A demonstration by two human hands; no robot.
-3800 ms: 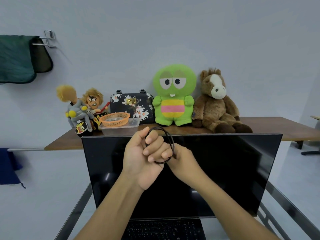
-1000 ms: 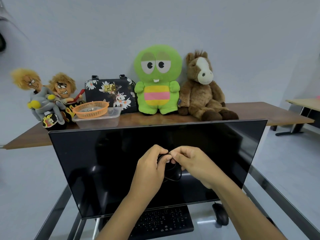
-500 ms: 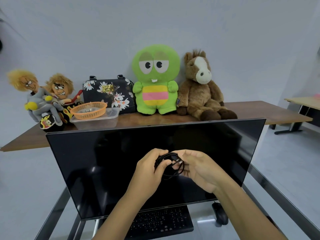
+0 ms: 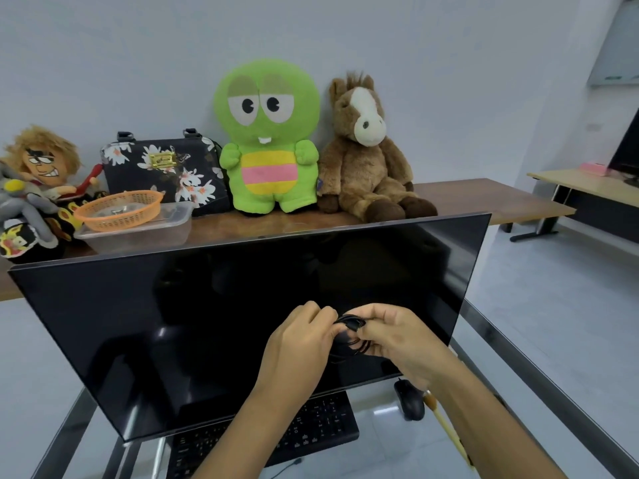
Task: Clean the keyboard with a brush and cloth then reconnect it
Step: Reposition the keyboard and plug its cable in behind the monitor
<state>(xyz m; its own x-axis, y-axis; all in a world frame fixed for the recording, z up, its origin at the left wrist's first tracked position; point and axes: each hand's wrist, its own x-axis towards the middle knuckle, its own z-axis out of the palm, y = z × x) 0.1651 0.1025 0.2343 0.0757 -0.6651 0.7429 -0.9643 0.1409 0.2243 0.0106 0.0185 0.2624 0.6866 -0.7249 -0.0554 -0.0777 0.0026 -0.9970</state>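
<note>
Both hands raised in front of the dark monitor (image 4: 221,326), meeting at a coiled black cable (image 4: 351,335). Left hand (image 4: 297,344) with fingers (image 4: 313,314) curled, pinching the coil from its left side. Right hand (image 4: 397,340) clasping the loops from the right, thumb over the top of the bundle. Below the fingers, on the glass desk (image 4: 377,451): black keyboard (image 4: 311,433), partly hidden by the left forearm and the monitor's lower edge. Down and right of the fingers, a black mouse (image 4: 409,401), and just beside it a brush (image 4: 446,426) with a pale wooden handle, half covered by the right forearm. No cloth visible. Far beyond the fingers, on a wooden shelf (image 4: 484,195): green plush (image 4: 268,140), brown horse plush (image 4: 366,153), floral bag (image 4: 166,171), orange basket (image 4: 119,209).
</note>
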